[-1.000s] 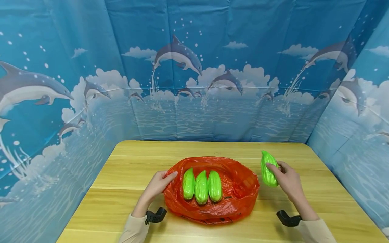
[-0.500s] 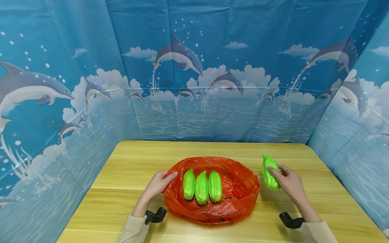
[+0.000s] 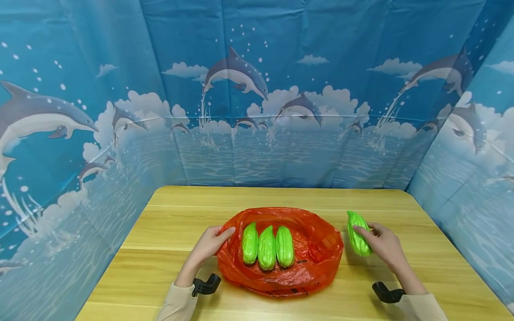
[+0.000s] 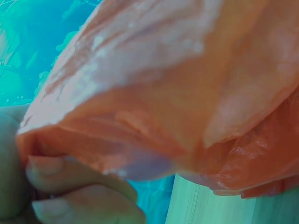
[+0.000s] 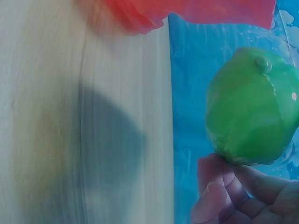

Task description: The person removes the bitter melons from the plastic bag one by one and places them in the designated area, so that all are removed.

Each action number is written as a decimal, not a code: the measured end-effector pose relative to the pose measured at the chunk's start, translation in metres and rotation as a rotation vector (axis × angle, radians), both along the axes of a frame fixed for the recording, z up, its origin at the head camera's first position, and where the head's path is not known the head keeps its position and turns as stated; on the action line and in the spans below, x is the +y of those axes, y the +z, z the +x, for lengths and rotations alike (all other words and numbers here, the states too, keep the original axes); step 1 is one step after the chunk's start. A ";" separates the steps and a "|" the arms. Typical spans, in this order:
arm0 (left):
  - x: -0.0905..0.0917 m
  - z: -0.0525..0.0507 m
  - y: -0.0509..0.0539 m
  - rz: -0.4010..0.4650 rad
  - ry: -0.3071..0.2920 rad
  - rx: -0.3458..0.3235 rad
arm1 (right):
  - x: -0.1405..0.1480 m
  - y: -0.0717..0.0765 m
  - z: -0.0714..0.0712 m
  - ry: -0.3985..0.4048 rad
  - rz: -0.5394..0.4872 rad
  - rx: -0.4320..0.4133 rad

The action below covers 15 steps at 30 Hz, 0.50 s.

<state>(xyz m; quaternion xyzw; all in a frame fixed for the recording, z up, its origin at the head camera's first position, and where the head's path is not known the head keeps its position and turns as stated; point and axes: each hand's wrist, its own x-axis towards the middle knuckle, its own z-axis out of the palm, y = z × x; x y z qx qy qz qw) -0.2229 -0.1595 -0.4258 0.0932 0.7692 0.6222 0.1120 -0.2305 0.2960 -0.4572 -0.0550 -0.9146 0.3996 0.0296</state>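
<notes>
An open red plastic bag (image 3: 281, 285) lies mid-table with three green bumpy vegetables (image 3: 267, 248) side by side inside it. The left hand (image 3: 209, 243) pinches the bag's left rim between thumb and fingers; in the left wrist view those fingers (image 4: 88, 200) curl under the red film (image 4: 163, 102). Right of the bag, apart from it, the right hand (image 3: 383, 244) grips a fourth green vegetable (image 3: 358, 233) by its right side, tip pointing away. The right wrist view shows this vegetable's blunt end (image 5: 254, 107) above the fingertips, and its shadow seems to fall on the wood.
The wooden table (image 3: 168, 223) has a blue dolphin-print curtain (image 3: 257, 151) behind it and at both sides. Black curved wrist pieces sit by the left cuff (image 3: 206, 284) and the right cuff (image 3: 387, 293).
The right hand and the green vegetable it grips have moved toward the near edge of the table and slightly right. The left hand and the bag look the same.
</notes>
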 end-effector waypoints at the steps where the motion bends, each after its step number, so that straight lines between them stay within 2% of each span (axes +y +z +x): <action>1: 0.000 0.000 0.000 0.000 0.000 0.001 | 0.000 0.000 0.000 0.004 0.002 -0.005; 2: 0.000 -0.001 -0.001 -0.001 -0.001 0.001 | 0.001 -0.001 0.000 0.007 0.005 -0.010; 9: -0.006 -0.016 -0.031 -0.004 0.017 0.003 | 0.003 -0.005 0.000 0.027 0.000 -0.039; 15: -0.005 -0.016 -0.031 -0.017 0.021 0.006 | 0.006 -0.007 0.000 0.046 0.029 -0.076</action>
